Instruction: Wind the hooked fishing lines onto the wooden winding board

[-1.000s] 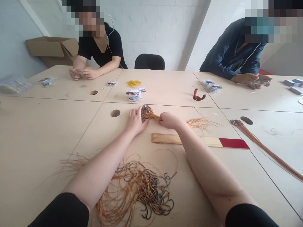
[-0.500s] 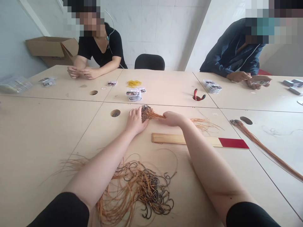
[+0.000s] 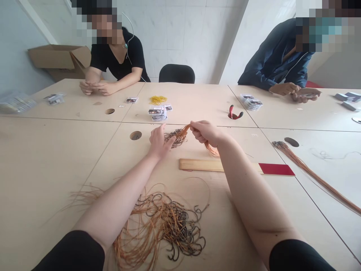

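Note:
A bundle of orange lines with dark fishhooks [image 3: 177, 137] is raised slightly above the pale table [image 3: 47, 169]. My right hand [image 3: 204, 133] pinches its orange strands, and the loose ends hang below it. My left hand [image 3: 159, 142] stands beside the dark hook end, fingers apart, holding nothing. Under my forearms lies a tangled pile of hooks on orange lines [image 3: 166, 222]. A wooden slat board with a red end [image 3: 203, 165] lies just beyond them, below my right hand.
A second hook bundle [image 3: 310, 172] lies at the right. Across the table are packaged card stacks [image 3: 157, 113], yellow rubber bands [image 3: 158, 99], red-handled pliers [image 3: 234, 114] and round table holes. A person in black [image 3: 118, 56] and a person in a blue jacket [image 3: 275, 60] sit opposite.
My right hand has lifted the bundle and drawn its strands up off the table. My left hand has come away from the hooks, its fingers now apart.

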`<action>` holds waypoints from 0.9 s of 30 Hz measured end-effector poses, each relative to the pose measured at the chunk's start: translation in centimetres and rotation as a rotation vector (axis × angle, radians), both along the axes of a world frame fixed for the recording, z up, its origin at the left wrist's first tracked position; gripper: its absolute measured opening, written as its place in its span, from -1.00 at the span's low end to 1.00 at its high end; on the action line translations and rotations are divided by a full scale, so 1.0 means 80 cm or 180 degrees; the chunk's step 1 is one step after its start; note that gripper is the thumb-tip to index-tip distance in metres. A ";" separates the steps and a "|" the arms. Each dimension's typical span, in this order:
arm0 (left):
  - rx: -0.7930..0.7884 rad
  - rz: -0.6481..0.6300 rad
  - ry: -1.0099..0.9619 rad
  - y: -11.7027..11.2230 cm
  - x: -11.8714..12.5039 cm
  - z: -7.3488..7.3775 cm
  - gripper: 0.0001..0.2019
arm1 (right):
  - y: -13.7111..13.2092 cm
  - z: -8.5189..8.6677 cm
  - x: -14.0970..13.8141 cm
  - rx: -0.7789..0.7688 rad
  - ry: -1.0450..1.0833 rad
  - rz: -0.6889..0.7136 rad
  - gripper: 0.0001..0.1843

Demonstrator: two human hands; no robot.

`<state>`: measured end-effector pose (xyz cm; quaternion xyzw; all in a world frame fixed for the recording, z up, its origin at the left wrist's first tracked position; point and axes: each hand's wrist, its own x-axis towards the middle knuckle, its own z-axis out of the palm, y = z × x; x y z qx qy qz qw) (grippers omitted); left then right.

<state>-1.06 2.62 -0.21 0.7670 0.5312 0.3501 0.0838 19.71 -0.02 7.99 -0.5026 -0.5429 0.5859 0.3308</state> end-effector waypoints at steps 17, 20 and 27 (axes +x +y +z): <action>-0.2120 -0.2166 -0.1981 -0.053 0.040 0.063 -0.55 | -0.021 0.026 -0.049 -0.0562 0.2556 -0.0965 -0.72; -0.2593 -0.2341 -0.2634 -0.060 0.044 0.073 -0.57 | -0.022 0.028 -0.045 -0.0631 0.2726 -0.0799 -0.72; -0.3246 -0.2271 -0.2350 -0.090 0.046 0.106 -0.67 | -0.025 0.042 -0.026 -0.0378 0.2586 -0.0815 -0.73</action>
